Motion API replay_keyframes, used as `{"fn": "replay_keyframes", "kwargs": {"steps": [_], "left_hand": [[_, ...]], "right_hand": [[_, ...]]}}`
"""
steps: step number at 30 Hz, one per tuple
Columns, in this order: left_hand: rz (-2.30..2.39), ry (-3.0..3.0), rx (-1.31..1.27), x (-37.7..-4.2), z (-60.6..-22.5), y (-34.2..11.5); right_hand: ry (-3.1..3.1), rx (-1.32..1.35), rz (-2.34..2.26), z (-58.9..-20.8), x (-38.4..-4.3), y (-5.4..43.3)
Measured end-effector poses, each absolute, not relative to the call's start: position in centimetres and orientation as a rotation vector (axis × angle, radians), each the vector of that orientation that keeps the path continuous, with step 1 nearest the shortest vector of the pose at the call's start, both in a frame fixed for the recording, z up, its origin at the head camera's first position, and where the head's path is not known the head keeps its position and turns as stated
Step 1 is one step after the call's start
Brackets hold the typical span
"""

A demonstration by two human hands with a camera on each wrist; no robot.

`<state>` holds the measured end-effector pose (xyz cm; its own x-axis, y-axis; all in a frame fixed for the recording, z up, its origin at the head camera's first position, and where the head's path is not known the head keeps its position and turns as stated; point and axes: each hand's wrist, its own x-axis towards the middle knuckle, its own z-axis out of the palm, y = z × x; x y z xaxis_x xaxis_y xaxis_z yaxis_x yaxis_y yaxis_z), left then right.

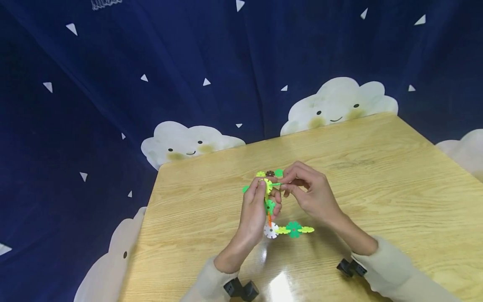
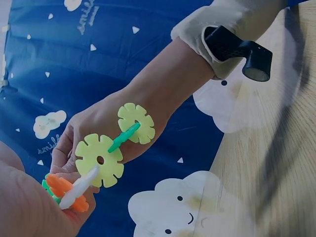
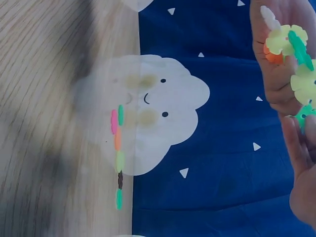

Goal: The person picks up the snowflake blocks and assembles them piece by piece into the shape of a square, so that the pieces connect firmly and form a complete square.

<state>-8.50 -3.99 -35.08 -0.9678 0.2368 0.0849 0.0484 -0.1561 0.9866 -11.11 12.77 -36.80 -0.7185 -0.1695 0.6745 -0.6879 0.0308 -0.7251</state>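
Observation:
My left hand (image 1: 253, 209) grips a chain of slotted plastic flower discs, its thumb on a yellow disc (image 1: 267, 186). A green disc (image 1: 269, 206) and an edge-on orange disc (image 1: 269, 219) show lower along that chain. Past them come a white disc (image 1: 271, 230) and a row with a darker green disc (image 1: 293, 229) between yellow ones. With thumb and fingers, my right hand (image 1: 313, 195) pinches a green disc (image 1: 276, 184) that meets the yellow one. In the left wrist view, a green disc (image 2: 123, 137) turned edge-on links two yellow discs.
On the wooden table (image 1: 196, 201), behind the hands, lies a row of joined discs (image 3: 120, 161) in green, pink, orange, yellow and brown. My left hand partly hides it in the head view. A dark blue curtain (image 1: 181, 50) with clouds hangs beyond the table's far and left edges.

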Motion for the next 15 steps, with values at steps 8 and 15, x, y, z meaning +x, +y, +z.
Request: {"fn": "replay_keyframes", "kwargs": {"steps": [8, 15], "left_hand": [[2.278, 1.940, 0.361, -8.4, -35.0, -3.9], [2.255, 1.927, 0.372, -8.2, -35.0, -4.0]], "right_hand": [[-1.813, 0.864, 1.698, -37.2, -11.1, 12.2], [-1.746, 0.839, 1.683, -37.2, -10.9, 11.5]]}}
